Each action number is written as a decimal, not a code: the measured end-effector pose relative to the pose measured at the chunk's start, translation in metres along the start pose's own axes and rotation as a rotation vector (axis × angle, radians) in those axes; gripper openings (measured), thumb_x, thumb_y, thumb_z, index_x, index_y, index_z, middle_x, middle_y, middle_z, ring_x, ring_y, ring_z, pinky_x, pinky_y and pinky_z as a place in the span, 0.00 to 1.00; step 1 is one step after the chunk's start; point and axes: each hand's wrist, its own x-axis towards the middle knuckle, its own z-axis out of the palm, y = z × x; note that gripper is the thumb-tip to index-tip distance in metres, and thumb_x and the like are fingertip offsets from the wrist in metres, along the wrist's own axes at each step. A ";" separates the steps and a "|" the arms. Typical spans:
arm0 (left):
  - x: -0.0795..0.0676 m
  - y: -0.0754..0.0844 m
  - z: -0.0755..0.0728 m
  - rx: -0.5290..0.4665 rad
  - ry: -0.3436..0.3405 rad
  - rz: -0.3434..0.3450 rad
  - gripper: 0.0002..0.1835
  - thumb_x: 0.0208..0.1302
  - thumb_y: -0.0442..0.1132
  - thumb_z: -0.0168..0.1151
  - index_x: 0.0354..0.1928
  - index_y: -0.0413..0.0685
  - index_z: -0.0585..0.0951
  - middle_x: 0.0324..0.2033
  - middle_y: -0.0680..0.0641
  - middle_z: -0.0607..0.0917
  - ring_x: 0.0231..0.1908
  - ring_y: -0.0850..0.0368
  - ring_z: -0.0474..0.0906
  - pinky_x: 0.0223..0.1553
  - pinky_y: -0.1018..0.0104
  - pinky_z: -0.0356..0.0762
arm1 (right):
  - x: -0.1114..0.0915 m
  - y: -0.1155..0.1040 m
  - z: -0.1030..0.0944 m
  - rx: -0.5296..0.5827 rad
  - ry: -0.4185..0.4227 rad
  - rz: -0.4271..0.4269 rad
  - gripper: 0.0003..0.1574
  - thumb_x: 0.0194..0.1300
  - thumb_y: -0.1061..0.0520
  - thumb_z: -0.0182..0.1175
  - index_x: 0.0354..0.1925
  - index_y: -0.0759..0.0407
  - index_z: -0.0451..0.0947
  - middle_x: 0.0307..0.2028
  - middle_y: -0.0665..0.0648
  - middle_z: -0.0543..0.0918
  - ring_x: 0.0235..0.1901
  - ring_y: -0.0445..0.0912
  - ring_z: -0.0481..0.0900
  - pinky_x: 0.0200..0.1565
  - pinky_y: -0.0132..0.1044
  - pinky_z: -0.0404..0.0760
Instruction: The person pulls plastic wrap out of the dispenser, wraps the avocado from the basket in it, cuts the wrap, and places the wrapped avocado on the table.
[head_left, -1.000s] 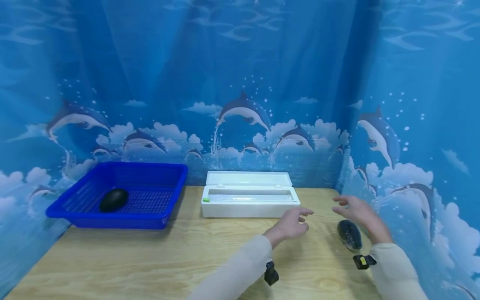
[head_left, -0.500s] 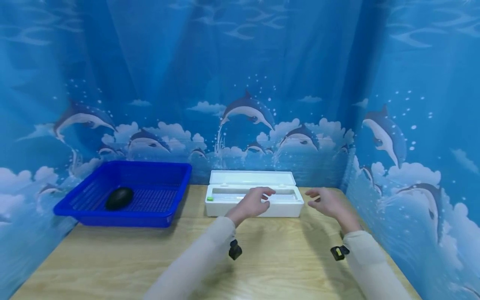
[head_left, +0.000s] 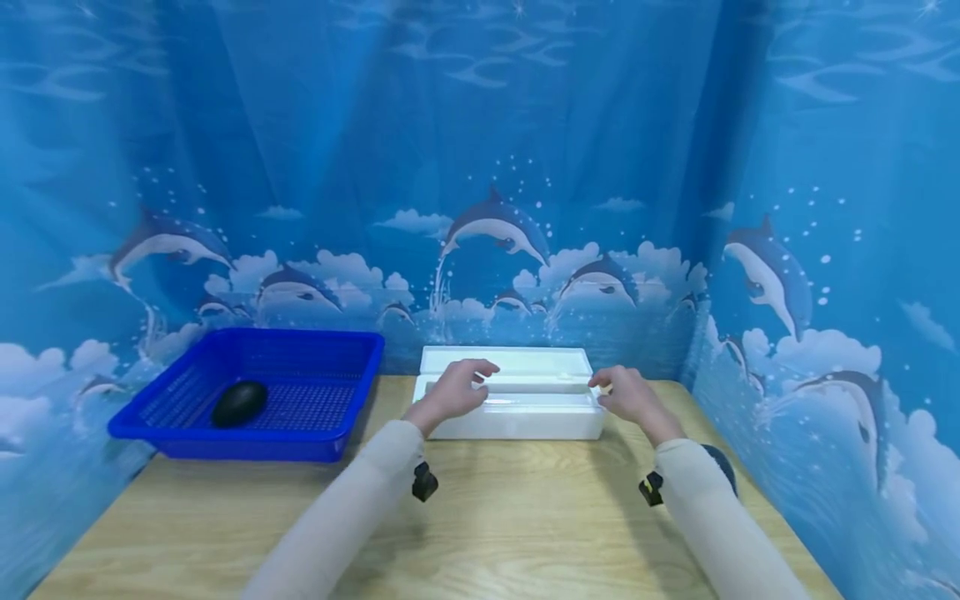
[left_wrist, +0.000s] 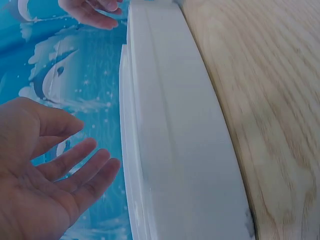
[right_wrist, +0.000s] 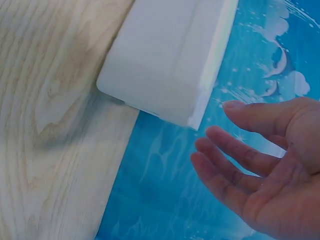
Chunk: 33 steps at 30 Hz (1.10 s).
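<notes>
We have the white box (head_left: 517, 423) between our two grips, along the far edge of the worktop (head_left: 487, 517), its long side running roughly parallel to that edge. In the head view our left grip (head_left: 453, 390) overlaps the box's left part, while our right grip (head_left: 633, 396) is at its right end. Both are released, fingers loosely bent and holding nothing; the wrist views show blue curtain (left_wrist: 90, 120) in the gap between fingers and box, so we see them near it rather than gripping it. The box is long, low and smooth-sided, with a squared right end; its lid (head_left: 506, 360) stands tipped back on the far side, baring a narrow pale recess with a shiny streak. Toward the worktop's far left corner we see a blue basket (head_left: 247, 444) with a dark oval object (head_left: 240, 404) inside. Near the worktop's right edge, another dark object (head_left: 723, 468) is mostly hidden behind our right sleeve (head_left: 720, 525).
</notes>
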 end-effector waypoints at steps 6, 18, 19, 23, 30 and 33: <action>-0.002 -0.018 -0.014 0.036 0.036 -0.005 0.22 0.67 0.27 0.58 0.63 0.39 0.80 0.62 0.36 0.83 0.59 0.40 0.82 0.62 0.47 0.81 | 0.010 -0.002 0.011 -0.036 0.017 0.008 0.16 0.64 0.69 0.63 0.49 0.63 0.87 0.55 0.70 0.85 0.57 0.67 0.81 0.56 0.60 0.83; -0.011 -0.036 -0.033 0.043 0.065 -0.082 0.20 0.69 0.28 0.58 0.62 0.38 0.80 0.60 0.35 0.83 0.58 0.40 0.82 0.61 0.47 0.82 | 0.018 -0.008 0.021 -0.069 0.021 -0.005 0.08 0.65 0.67 0.65 0.40 0.60 0.89 0.49 0.65 0.89 0.55 0.64 0.83 0.55 0.59 0.84; -0.011 -0.037 -0.033 0.044 0.062 -0.085 0.20 0.69 0.28 0.58 0.62 0.38 0.80 0.60 0.35 0.83 0.58 0.40 0.82 0.62 0.47 0.82 | 0.018 -0.008 0.021 -0.066 0.025 -0.003 0.07 0.66 0.66 0.65 0.40 0.60 0.89 0.48 0.64 0.89 0.55 0.63 0.83 0.56 0.59 0.84; -0.010 -0.040 -0.034 0.044 0.053 -0.092 0.20 0.70 0.28 0.59 0.63 0.39 0.80 0.60 0.36 0.83 0.59 0.41 0.81 0.63 0.47 0.81 | 0.019 -0.008 0.022 -0.042 0.041 0.008 0.07 0.69 0.64 0.64 0.41 0.63 0.88 0.47 0.64 0.89 0.51 0.61 0.84 0.52 0.56 0.85; -0.008 -0.040 -0.033 0.046 0.025 -0.089 0.19 0.70 0.29 0.60 0.62 0.40 0.81 0.59 0.37 0.84 0.58 0.42 0.82 0.62 0.47 0.81 | 0.019 -0.006 0.022 0.030 0.097 0.045 0.09 0.72 0.61 0.62 0.43 0.67 0.85 0.44 0.66 0.88 0.41 0.56 0.85 0.43 0.49 0.85; -0.009 -0.041 -0.031 0.036 -0.003 -0.092 0.19 0.70 0.33 0.62 0.61 0.40 0.82 0.59 0.38 0.85 0.59 0.42 0.82 0.63 0.47 0.81 | 0.021 -0.005 0.021 0.059 0.119 0.048 0.10 0.73 0.61 0.60 0.44 0.68 0.83 0.43 0.67 0.88 0.39 0.54 0.84 0.42 0.47 0.85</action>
